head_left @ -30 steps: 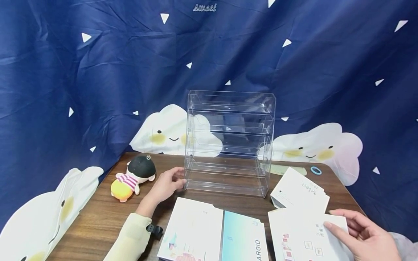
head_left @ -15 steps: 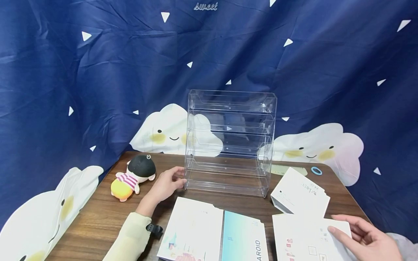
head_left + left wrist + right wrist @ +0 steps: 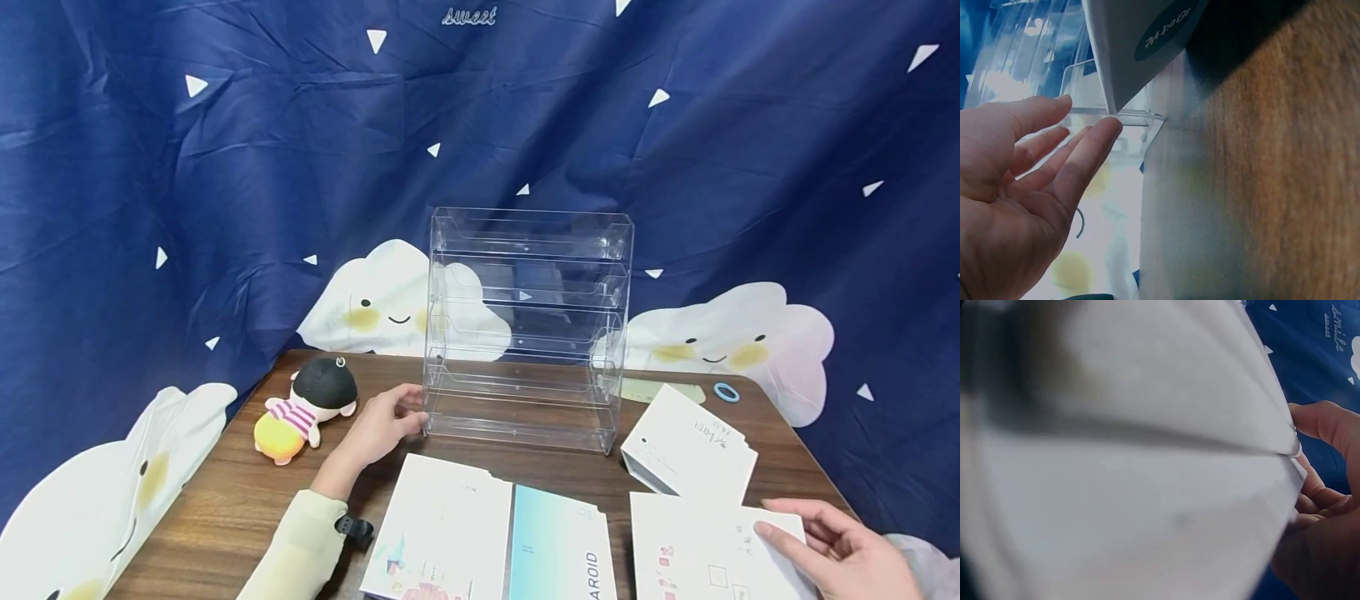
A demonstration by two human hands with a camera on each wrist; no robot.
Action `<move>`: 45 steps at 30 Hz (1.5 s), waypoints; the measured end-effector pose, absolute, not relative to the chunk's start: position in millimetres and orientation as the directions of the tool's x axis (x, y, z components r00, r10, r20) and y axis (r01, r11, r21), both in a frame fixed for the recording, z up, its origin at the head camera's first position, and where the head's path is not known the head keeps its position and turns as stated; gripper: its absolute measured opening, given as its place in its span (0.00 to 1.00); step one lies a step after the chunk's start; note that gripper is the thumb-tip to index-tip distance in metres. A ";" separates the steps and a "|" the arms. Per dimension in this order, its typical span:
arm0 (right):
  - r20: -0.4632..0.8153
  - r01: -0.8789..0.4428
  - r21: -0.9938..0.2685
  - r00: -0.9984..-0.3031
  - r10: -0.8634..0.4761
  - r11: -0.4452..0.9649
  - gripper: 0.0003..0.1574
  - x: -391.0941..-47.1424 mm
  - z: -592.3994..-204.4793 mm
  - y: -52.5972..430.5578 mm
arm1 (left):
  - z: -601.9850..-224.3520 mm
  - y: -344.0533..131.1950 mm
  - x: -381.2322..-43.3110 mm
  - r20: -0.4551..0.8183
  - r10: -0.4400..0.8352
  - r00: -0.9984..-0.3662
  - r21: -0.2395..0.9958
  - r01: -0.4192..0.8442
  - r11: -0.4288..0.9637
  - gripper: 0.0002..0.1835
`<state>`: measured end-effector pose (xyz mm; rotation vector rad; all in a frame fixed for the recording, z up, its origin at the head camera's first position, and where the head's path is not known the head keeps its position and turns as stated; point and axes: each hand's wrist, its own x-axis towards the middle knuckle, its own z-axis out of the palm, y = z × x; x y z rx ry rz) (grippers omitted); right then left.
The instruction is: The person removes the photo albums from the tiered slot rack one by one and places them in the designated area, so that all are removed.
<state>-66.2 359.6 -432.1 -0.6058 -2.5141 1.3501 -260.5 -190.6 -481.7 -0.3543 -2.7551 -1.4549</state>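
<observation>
A clear acrylic rack [image 3: 517, 442] with several tiers stands upright on the table. My left hand [image 3: 378, 429] is at its lower left side, fingers loosely extended and fingertips right at the edge; in the left wrist view thumb and fingers are apart. At the lower right, my right hand [image 3: 847, 554] holds a white printed box [image 3: 697, 542] by its right edge, thumb on top and fingers underneath. That box's blurred white surface [image 3: 1129, 506] fills most of the right wrist view, a seam running across it.
Another white box [image 3: 690, 442] lies askew behind the held one. A white box [image 3: 450, 525] and a blue-white box [image 3: 562, 542] lie before the rack. A doll [image 3: 300, 408] is at left; a blue ring [image 3: 726, 392] and a pale green flat piece [image 3: 660, 391] lie at the back right.
The right hand and its white box have shifted slightly to the right and toward the bottom of the head view. The left hand and the rack stay in place.
</observation>
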 end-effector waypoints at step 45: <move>-0.208 0.263 -0.620 -0.964 0.168 0.739 0.30 -97.5 -459.8 382.5 | -480.0 -189.5 -258.6 0.111 0.189 -0.976 0.802 0.200 0.562 0.25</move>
